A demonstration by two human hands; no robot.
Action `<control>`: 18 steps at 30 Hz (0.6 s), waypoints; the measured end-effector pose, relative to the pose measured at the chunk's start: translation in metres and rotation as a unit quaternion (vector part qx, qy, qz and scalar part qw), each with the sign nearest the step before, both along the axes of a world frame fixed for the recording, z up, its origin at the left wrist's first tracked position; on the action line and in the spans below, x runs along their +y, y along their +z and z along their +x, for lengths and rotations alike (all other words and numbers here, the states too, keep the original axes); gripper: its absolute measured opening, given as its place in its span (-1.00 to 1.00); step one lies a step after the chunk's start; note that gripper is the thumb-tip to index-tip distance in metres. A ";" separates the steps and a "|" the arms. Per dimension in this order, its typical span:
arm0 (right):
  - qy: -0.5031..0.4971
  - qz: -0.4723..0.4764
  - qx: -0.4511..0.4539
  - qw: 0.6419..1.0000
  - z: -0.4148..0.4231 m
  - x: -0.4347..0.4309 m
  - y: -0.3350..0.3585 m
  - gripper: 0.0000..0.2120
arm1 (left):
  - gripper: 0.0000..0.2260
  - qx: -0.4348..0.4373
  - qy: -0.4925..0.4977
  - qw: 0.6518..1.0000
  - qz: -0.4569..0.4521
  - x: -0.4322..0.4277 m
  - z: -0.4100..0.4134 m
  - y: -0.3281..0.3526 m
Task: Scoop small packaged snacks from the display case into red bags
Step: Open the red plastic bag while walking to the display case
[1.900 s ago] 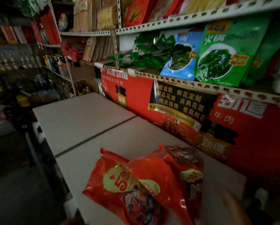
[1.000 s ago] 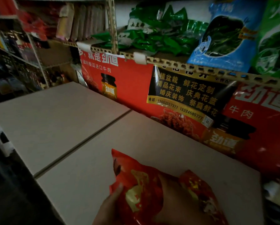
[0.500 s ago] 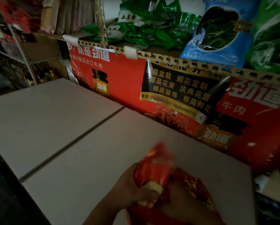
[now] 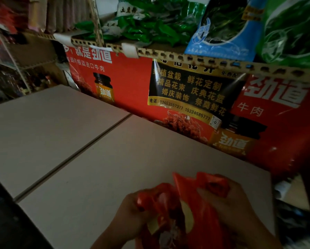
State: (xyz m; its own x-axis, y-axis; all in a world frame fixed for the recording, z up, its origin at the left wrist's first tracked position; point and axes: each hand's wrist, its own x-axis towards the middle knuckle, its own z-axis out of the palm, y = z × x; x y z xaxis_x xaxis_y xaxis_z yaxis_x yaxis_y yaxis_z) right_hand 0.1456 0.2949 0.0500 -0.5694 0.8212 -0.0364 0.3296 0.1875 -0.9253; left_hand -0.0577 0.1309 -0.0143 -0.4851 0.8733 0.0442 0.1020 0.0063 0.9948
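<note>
A red plastic bag (image 4: 190, 209) with a yellow print sits at the near edge of the beige counter (image 4: 114, 159). Small wrapped snacks show through its open top. My left hand (image 4: 131, 211) grips the bag's left flap. My right hand (image 4: 235, 205) grips the right flap, with red plastic bunched under the fingers. The two flaps are held apart above the bag's mouth. The display case is not in view.
A second beige board (image 4: 43, 126) lies to the left across a seam. A red banner (image 4: 136, 83) with a black poster (image 4: 190, 90) backs the counter. On the perforated shelf (image 4: 186, 56) above lie green packets (image 4: 150, 27) and a blue pack (image 4: 226, 27). Dark aisle shelves stand at left.
The bag lay flat on the counter with no hands on it. Both hands came onto it, gathered its top and now hold the flaps apart. The camera moved closer and lower.
</note>
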 end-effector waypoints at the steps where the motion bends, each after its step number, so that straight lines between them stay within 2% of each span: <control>1: 0.011 -0.001 -0.001 1.000 -0.005 -0.007 -0.003 -0.72 | -0.73 0.070 0.011 0.998 0.002 0.004 0.005 0.006; 2: 0.031 0.014 -0.022 0.999 -0.011 -0.017 -0.007 -0.66 | -0.80 0.136 0.006 0.991 0.006 0.009 0.008 0.012; 3: 0.045 0.038 -0.057 0.997 -0.016 -0.027 -0.014 -0.60 | -0.78 0.181 -0.018 0.983 0.003 0.013 0.011 0.016; 5: 0.057 0.076 -0.083 0.992 -0.023 -0.039 -0.021 -0.63 | -0.60 0.210 -0.087 0.974 -0.008 0.018 0.015 0.018; 7: 0.068 0.091 -0.091 0.989 -0.025 -0.043 -0.026 -0.69 | -0.61 0.206 -0.104 0.973 -0.012 0.020 0.021 0.016; 9: 0.065 0.150 -0.123 0.979 -0.024 -0.046 -0.028 -0.71 | -0.75 0.153 -0.059 0.986 -0.017 0.021 0.029 0.015; 11: 0.051 0.189 -0.119 0.973 -0.024 -0.053 -0.026 -0.72 | -0.81 0.078 0.015 0.996 -0.028 0.019 0.038 0.015; 14: 0.010 0.125 -0.063 0.990 -0.023 -0.067 -0.027 -0.71 | -0.85 0.008 0.120 0.993 -0.008 0.015 0.060 0.017; 16: -0.010 0.122 -0.012 0.992 -0.016 -0.076 -0.030 -0.73 | -0.81 -0.027 0.166 0.986 0.013 0.011 0.079 0.024; 18: 0.023 0.082 0.038 0.996 -0.006 -0.087 -0.028 -0.64 | -0.79 -0.065 0.193 0.978 0.041 0.002 0.099 0.033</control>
State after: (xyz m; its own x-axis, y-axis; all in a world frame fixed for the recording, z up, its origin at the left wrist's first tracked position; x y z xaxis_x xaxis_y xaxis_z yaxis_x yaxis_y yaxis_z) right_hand 0.1391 0.2079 0.0222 -0.6030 0.7855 0.1396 0.2479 0.3508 -0.9030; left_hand 0.0411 0.1331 0.0184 -0.7843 0.6199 0.0228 -0.0196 -0.0614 0.9979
